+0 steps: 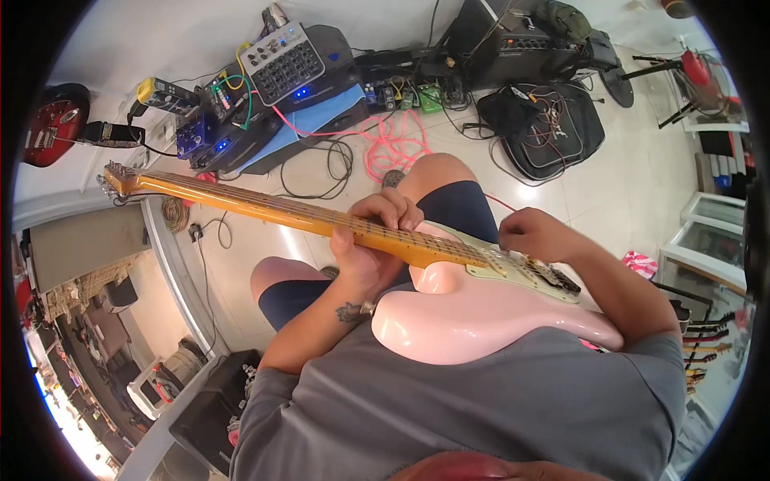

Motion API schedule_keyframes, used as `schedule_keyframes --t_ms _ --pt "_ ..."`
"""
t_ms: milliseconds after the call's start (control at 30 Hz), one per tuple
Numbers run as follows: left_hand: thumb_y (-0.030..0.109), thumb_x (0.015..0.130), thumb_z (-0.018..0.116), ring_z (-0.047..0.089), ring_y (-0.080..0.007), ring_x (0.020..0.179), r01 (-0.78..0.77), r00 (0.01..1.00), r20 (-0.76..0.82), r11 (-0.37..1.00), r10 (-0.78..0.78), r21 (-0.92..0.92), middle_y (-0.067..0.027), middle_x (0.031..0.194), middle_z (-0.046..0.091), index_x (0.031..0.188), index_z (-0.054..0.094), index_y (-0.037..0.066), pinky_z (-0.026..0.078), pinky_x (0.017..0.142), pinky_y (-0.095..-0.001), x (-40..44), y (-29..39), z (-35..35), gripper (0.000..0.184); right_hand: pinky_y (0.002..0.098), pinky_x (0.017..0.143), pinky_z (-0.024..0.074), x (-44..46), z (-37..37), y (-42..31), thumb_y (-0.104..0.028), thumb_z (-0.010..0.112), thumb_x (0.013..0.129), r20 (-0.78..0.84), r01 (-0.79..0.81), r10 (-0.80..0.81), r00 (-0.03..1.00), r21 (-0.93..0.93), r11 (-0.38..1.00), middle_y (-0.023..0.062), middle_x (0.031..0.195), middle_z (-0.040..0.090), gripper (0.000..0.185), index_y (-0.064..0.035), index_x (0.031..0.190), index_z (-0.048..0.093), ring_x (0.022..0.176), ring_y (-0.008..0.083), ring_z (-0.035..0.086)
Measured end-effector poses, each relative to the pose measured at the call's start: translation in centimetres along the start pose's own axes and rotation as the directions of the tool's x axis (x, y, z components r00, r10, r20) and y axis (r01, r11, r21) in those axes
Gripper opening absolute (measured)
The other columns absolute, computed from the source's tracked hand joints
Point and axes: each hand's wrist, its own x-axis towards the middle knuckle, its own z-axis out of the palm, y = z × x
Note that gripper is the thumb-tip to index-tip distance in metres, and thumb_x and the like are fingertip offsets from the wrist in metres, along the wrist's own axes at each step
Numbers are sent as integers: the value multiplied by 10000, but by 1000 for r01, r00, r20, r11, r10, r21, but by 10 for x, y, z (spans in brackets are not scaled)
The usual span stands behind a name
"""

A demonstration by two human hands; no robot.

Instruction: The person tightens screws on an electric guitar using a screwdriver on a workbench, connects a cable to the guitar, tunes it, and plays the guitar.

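A pale pink electric guitar (449, 321) lies across my lap against my grey shirt, its amber neck (265, 204) reaching to the upper left. My left hand (373, 236) is wrapped round the neck at the higher frets, thumb on the near edge and fingertips over the strings. Above the strings by the cream pickguard (521, 276) is my right hand (533, 232), its fingers curled in a pinch. Whatever it may hold is hidden. The metal bridge (559, 278) lies just below that hand. The headstock (120, 180) is at the far left end.
A small mixer (285, 60) and effects units stand on a dark speaker at upper left. Pink cable (397, 144) lies coiled on the tiled floor. A black bag (553, 132) with cables and an amplifier (513, 48) are at upper right. A red guitar (56, 128) stands left.
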Motion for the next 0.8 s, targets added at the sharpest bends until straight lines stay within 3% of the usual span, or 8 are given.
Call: schedule_keyframes --t_ms 33,133,467,667,700,733,767,800 --pt "785 815 652 427 -205 825 -5 1000 14 1000 5 6 -46 848 427 791 548 28 366 773 -354 1 0 -1 764 305 770 476 5 7 2 -180 620 939 -176 -138 98 979 -233 963 35 828 637 199 9 885 653 810 120 566" --pt "786 813 651 425 -208 819 -12 1000 23 999 11 30 -56 848 434 790 566 11 368 773 -359 1 3 -3 781 307 785 474 15 8 20 -179 593 950 -222 -79 79 972 6 997 33 838 644 208 10 894 660 832 122 564" --pt "795 793 682 468 -234 849 23 999 32 999 -24 40 -87 879 466 818 609 -25 403 800 -374 -6 12 -8 824 289 782 466 13 1 5 -158 589 938 -206 17 -35 978 -88 996 13 828 632 179 0 899 663 820 107 555" --pt "842 772 622 465 -195 786 -56 997 -38 959 69 279 -42 864 473 862 585 103 361 706 -339 0 85 -35 746 275 739 459 3 -3 -4 -164 652 879 106 48 -70 992 200 979 2 798 642 177 7 882 702 794 85 545" --pt "748 845 639 518 -212 822 -150 987 -22 965 159 216 -61 870 517 887 600 81 415 710 -319 5 114 -51 669 270 737 456 1 -8 1 -154 653 874 188 33 -81 979 244 969 -6 801 640 166 4 878 702 790 80 542" --pt "708 847 665 483 -194 791 -209 960 -149 961 237 179 -53 862 503 844 583 80 403 711 -332 7 147 -54 634 264 734 453 -1 -10 3 -145 655 869 268 11 -91 959 287 958 -14 803 638 154 2 874 702 786 74 540" --pt "644 872 676 442 -173 759 -346 845 -431 938 316 9 -39 823 472 789 554 80 381 706 -337 16 172 -37 583 264 722 454 -3 -5 -11 -123 664 863 153 -79 62 986 107 991 -18 801 639 137 8 871 702 776 77 556" --pt "589 891 681 431 -166 746 -385 844 -378 920 381 69 -33 799 462 766 536 80 374 703 -332 21 196 -49 544 260 704 449 -3 -5 -12 -109 670 856 123 -33 13 992 164 986 -11 787 637 124 13 854 691 762 76 554"
